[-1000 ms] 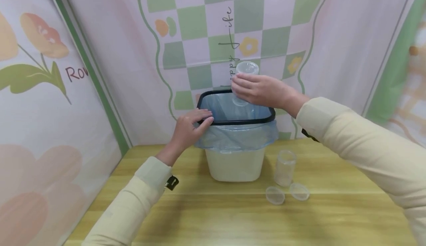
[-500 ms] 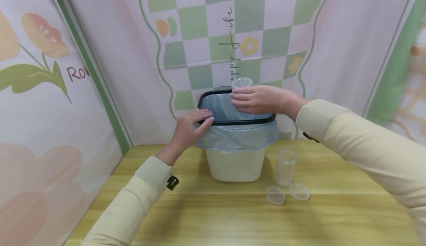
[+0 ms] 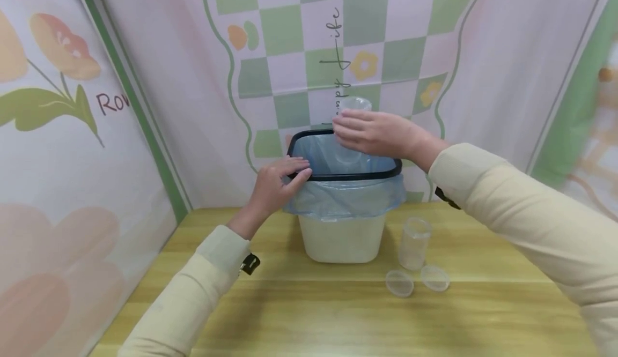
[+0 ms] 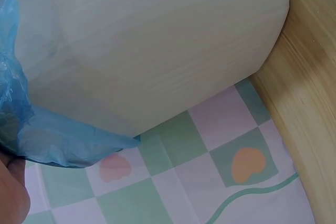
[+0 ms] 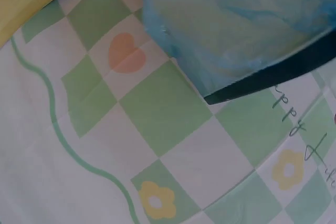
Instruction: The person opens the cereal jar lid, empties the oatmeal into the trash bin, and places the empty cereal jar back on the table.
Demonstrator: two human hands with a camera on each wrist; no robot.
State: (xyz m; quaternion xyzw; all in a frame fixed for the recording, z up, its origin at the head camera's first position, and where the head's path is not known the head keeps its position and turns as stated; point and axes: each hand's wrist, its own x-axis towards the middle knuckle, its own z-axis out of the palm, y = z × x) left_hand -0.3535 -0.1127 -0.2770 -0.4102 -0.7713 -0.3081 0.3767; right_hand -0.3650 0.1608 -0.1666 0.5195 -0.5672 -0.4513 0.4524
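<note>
My right hand [image 3: 372, 134] grips a clear plastic jar [image 3: 355, 105] over the mouth of a white trash bin [image 3: 343, 242]. The jar stands roughly on end; which end is open I cannot tell, as the fingers cover its middle. A blue bag [image 3: 345, 199] lines the bin and folds down outside the black rim [image 3: 354, 177]. At the rim's left corner, my left hand [image 3: 276, 185] holds on, fingers over the edge and thumb in front. In the left wrist view, part of that hand [image 4: 14, 192] shows beside the blue bag.
A second clear jar [image 3: 414, 243] stands on the wooden table [image 3: 309, 314], right of the bin. Two clear round lids lie before it, a left lid [image 3: 399, 283] and a right lid [image 3: 435, 278]. A checkered curtain [image 3: 280, 30] hangs close behind the bin.
With the jar in it, my right hand dipped toward the bin's mouth half a second ago and has since risen again. My left hand stays at the rim.
</note>
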